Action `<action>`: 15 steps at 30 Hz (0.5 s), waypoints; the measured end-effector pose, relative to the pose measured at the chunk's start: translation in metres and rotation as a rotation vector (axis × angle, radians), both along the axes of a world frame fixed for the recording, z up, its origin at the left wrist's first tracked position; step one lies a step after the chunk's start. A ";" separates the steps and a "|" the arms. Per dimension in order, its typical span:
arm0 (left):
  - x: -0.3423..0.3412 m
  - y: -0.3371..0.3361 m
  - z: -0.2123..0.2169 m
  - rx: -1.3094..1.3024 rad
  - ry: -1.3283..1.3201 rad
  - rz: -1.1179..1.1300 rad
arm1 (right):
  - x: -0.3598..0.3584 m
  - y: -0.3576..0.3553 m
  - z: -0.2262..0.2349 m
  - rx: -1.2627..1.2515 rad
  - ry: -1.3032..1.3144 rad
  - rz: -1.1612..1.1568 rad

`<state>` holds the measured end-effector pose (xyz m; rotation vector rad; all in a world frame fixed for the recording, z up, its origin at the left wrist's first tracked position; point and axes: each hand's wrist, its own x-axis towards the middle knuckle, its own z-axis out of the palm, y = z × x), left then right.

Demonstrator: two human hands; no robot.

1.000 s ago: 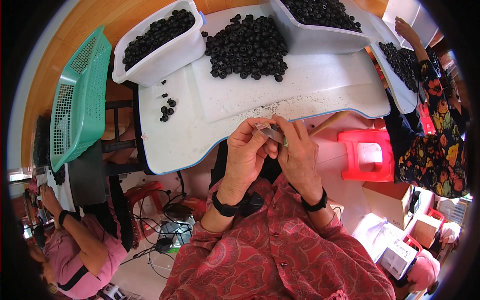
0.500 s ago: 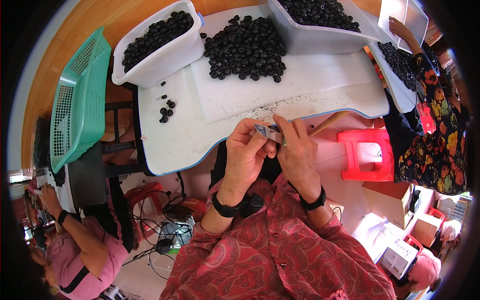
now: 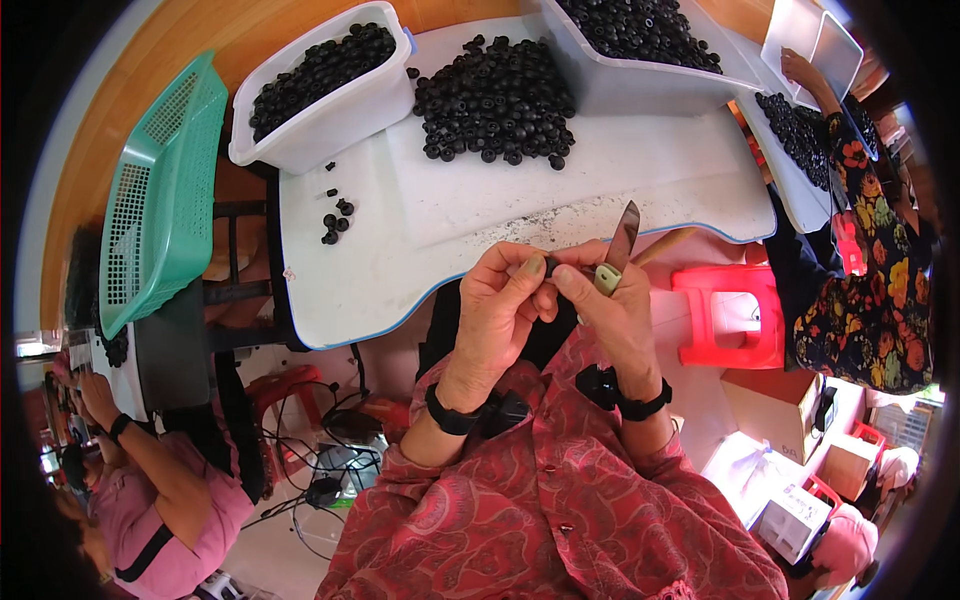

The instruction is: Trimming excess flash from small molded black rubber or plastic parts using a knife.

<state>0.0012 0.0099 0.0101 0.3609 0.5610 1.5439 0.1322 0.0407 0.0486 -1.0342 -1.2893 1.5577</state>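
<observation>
My left hand is closed at the front edge of the white table, pinching a small black part between thumb and fingers. My right hand grips a small knife with a pale green handle. The blade points up and away from me, apart from the black part. The right thumb tip reaches close to the black part; whether it touches cannot be made out. Beyond my hands lies a heap of black rounded parts. Several loose black pieces lie at the table's left.
A white bin of black parts stands far left, a grey bin far right. The green basket is at left. Right of me are a wooden stick and a red stool. People work at both sides. Cables lie low left.
The knife blade has swung from lying across my left fingertips to pointing upward on the right. My right hand has turned and shifted slightly right. The black part now shows between my fingers.
</observation>
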 end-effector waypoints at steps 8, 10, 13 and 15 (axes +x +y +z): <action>-0.002 -0.003 -0.003 0.054 0.113 0.001 | 0.003 0.001 -0.003 -0.048 0.042 -0.005; -0.001 -0.003 -0.004 0.088 0.118 -0.010 | 0.002 0.002 -0.004 -0.039 0.085 -0.020; -0.002 -0.002 -0.001 0.063 0.082 -0.027 | 0.003 0.005 -0.001 -0.050 0.108 0.000; -0.002 -0.001 -0.001 0.053 0.052 -0.040 | 0.003 0.007 0.000 -0.112 0.084 0.008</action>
